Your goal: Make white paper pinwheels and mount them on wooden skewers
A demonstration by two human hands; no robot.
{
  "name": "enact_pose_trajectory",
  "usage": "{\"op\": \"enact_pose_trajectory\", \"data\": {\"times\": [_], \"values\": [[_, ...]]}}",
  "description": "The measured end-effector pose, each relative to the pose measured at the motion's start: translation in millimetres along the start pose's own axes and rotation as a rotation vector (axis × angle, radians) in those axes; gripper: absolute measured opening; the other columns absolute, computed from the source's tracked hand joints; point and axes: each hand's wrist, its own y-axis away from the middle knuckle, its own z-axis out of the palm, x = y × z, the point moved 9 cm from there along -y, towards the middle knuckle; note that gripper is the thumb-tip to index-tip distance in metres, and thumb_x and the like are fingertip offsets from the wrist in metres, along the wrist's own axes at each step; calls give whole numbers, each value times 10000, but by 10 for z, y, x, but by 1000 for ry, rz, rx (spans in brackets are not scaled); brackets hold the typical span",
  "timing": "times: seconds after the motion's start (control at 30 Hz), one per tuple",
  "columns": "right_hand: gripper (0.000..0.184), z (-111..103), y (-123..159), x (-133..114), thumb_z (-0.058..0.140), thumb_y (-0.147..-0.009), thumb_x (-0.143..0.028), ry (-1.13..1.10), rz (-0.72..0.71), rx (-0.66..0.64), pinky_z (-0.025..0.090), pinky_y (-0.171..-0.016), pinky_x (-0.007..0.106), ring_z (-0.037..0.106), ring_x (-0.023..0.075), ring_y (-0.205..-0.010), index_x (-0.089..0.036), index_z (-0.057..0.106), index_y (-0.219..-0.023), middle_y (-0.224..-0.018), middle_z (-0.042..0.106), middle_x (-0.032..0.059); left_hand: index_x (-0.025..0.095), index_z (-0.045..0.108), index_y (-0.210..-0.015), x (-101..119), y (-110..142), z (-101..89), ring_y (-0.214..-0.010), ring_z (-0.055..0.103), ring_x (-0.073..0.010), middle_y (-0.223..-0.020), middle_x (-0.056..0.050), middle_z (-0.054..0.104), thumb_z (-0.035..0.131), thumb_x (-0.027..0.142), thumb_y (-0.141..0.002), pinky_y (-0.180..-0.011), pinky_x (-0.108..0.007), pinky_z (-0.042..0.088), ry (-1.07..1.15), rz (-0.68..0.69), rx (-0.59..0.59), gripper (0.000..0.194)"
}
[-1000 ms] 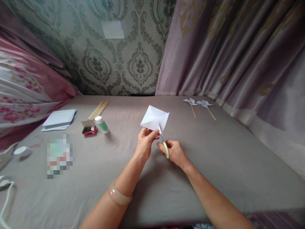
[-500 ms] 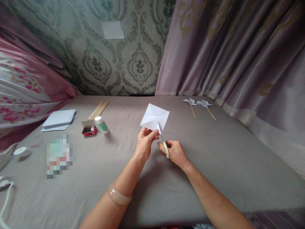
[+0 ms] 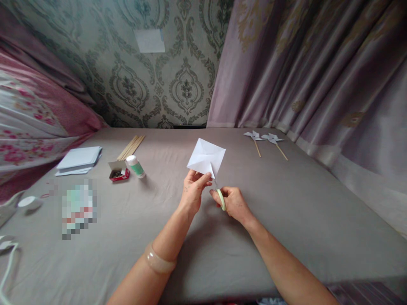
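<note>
Above the middle of the table, my left hand [image 3: 194, 186] pinches the near edge of a white square of paper [image 3: 205, 153] with crease lines running across it. My right hand [image 3: 233, 201] is closed around the pale green handle of a pair of scissors [image 3: 221, 200]. The scissor blades point up and away from me and meet the paper's near corner, right beside my left thumb. A cut runs inward from that corner. Part of the blades is hidden by the paper.
Two paper pinwheels [image 3: 271, 138] on sticks lie at the back right. Leftward are wooden sticks [image 3: 131, 147], a white-capped green-labelled bottle [image 3: 136, 166], a small red box [image 3: 119, 173] of small items, and a stack of paper [image 3: 78, 159]. A blurred-out item [image 3: 79, 207] lies nearer. A grey cloth [image 3: 302, 220] covers the table.
Almost nothing differs. Both hands, the paper and the scissors hold nearly the same position as half a second ago.
</note>
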Motion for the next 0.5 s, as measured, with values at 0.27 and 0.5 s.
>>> {"op": "enact_pose_trajectory", "data": {"times": [0.27,0.5], "values": [[409,107,62,-8,648,-698,-542,163,-32,-403,342,-433,179,450,69,-459,-151,550,-634,-545,545,-20,171,613,-792,120,-158,-242,-597,538,-66,-698,36,590,753,260,-547,-578,-192,422,-10,32,80,296],[544,-718,-143,145,589,-659,-692,525,147,-29,235,-358,228,347,68,-323,-154,591,-572,-439,507,-4,160,570,-646,113,-331,-495,-542,456,-80,-602,23,519,702,358,-537,-496,-195,365,-256,-47,110,262]]}}
